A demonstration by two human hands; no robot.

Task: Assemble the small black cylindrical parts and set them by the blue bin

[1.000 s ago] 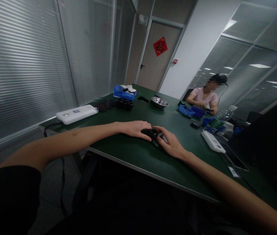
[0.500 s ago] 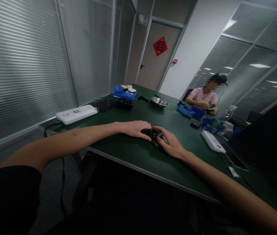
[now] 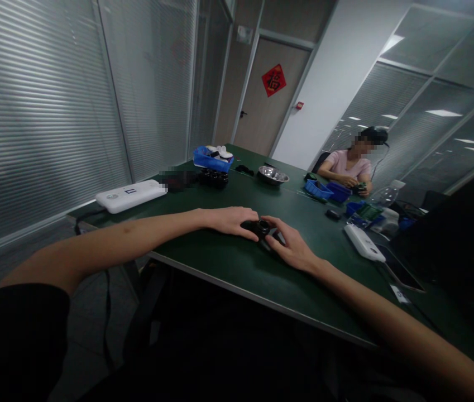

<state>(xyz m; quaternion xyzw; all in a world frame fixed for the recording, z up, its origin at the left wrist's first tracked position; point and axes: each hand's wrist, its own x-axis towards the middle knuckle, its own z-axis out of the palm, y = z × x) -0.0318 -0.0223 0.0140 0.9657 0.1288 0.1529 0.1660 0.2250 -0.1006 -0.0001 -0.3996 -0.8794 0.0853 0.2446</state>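
Note:
A small black object with a round, ring-like part [image 3: 263, 226] lies at the table between my two hands; its exact kind is too dark to make out. My left hand [image 3: 233, 220] grips its left end, thumb on the near side and fingers over the far side. From the right, my right hand [image 3: 290, 245] holds the other end, with the index finger along the far edge and the thumb pressing on top. Both hands rest low, near the front edge of the green tabletop [image 3: 220, 262]. My palms hide part of the object.
A white box-shaped device [image 3: 132, 195] lies left, another [image 3: 364, 243] right, beside a phone-like slab [image 3: 402, 268]. Farther off are a filled blue bin [image 3: 214, 162], a steel bowl [image 3: 273, 175], small blue trays [image 3: 319, 188] and a plastic bottle [image 3: 381, 201]. A co-worker [image 3: 349, 167] sits at the far right.
My right thumb has shifted slightly over the black object, and more of its dark surface shows beneath the thumb. My left hand stays in place.

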